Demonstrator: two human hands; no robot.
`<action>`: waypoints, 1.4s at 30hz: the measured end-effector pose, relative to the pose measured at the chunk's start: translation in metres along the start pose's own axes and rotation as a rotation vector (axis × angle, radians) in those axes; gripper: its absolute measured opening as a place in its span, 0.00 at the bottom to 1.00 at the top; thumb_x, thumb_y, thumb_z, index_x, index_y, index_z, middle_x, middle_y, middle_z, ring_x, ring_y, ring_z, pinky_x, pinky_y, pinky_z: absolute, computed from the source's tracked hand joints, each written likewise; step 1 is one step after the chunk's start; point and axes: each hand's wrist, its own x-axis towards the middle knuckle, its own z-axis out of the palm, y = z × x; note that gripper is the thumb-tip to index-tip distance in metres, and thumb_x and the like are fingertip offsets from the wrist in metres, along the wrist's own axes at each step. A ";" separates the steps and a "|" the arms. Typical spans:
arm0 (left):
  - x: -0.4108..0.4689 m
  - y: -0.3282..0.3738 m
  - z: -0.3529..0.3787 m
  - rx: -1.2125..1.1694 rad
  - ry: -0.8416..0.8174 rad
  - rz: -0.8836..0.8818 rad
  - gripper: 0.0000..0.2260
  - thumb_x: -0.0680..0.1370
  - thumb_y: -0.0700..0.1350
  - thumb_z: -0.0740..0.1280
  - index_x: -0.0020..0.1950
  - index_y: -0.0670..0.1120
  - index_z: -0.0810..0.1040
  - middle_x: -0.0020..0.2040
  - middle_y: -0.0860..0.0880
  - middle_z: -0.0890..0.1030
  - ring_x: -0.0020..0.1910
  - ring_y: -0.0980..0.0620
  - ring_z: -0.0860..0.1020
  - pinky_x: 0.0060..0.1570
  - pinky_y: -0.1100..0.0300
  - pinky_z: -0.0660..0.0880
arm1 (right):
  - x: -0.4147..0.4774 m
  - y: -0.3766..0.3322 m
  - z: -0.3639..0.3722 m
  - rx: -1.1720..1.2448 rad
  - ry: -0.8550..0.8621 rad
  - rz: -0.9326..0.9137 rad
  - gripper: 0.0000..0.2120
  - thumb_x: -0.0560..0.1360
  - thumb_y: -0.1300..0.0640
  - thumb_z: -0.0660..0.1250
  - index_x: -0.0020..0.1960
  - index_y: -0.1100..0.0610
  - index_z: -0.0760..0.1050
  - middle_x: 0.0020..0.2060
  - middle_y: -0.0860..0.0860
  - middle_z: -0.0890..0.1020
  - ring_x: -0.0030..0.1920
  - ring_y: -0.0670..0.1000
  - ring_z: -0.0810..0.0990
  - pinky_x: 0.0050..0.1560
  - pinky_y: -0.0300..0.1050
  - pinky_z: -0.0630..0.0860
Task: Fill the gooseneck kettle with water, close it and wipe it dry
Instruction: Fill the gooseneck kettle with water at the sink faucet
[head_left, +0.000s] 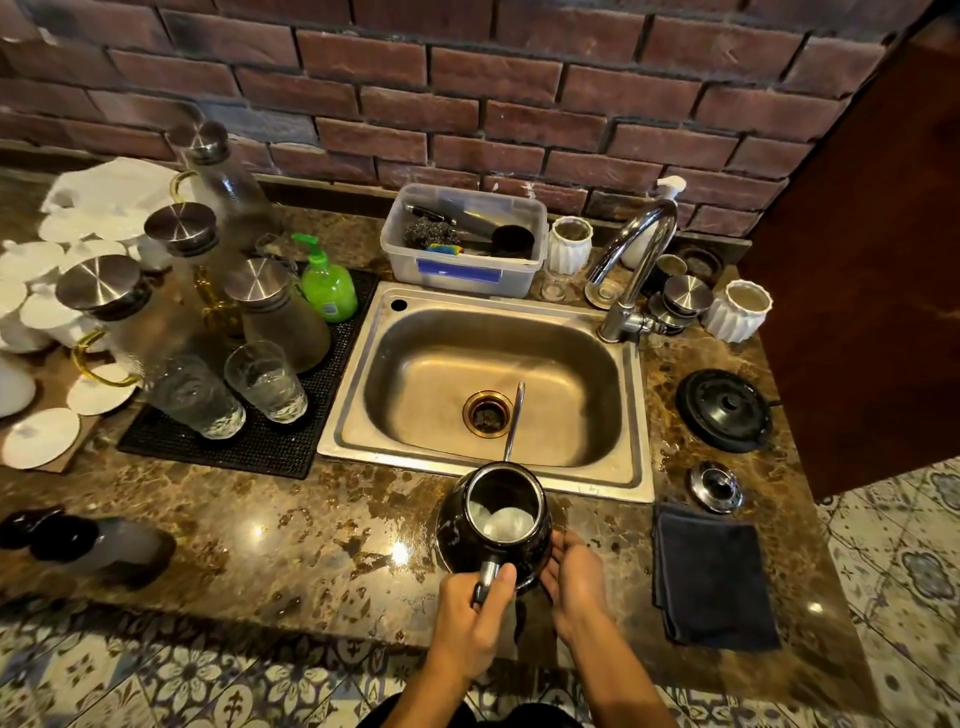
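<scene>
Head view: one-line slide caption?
Left hand grips lidless gooseneck kettle by its handle, right hand cups its side, before the sink.

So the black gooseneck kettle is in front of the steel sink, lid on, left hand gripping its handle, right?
No: the lid is off. The head view shows the black gooseneck kettle with its mouth open, and a small round shiny lid on the counter beside the steel sink. The left hand does grip its handle.

A: What is being hidden on the kettle (457, 535)?
B: Its handle is being covered by the left hand (475, 618), and its near right side by the right hand (576, 582).
A: Is anything being blurred or cut off?
B: The dark bottle (88, 543) is being blurred. The white cups (21, 291) are being cut off by the left edge.
</scene>
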 end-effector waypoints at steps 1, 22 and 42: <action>0.000 -0.001 0.000 0.001 0.002 0.000 0.29 0.75 0.71 0.63 0.23 0.52 0.67 0.20 0.51 0.67 0.22 0.54 0.66 0.28 0.53 0.61 | 0.000 0.001 0.001 -0.010 0.006 -0.002 0.18 0.84 0.57 0.54 0.49 0.59 0.82 0.42 0.56 0.87 0.47 0.55 0.84 0.48 0.48 0.79; -0.005 0.002 -0.008 0.082 -0.086 -0.077 0.33 0.71 0.74 0.64 0.29 0.44 0.73 0.25 0.45 0.75 0.27 0.46 0.75 0.31 0.50 0.72 | -0.010 0.011 -0.002 0.003 -0.081 -0.078 0.17 0.82 0.57 0.55 0.54 0.63 0.81 0.51 0.61 0.86 0.55 0.57 0.84 0.61 0.55 0.79; 0.035 0.142 -0.029 0.351 0.153 0.250 0.07 0.77 0.59 0.69 0.44 0.57 0.79 0.44 0.57 0.84 0.46 0.54 0.82 0.48 0.53 0.79 | -0.018 -0.076 -0.091 -0.625 -0.022 -0.545 0.19 0.81 0.47 0.63 0.70 0.51 0.76 0.64 0.50 0.80 0.66 0.51 0.76 0.67 0.45 0.68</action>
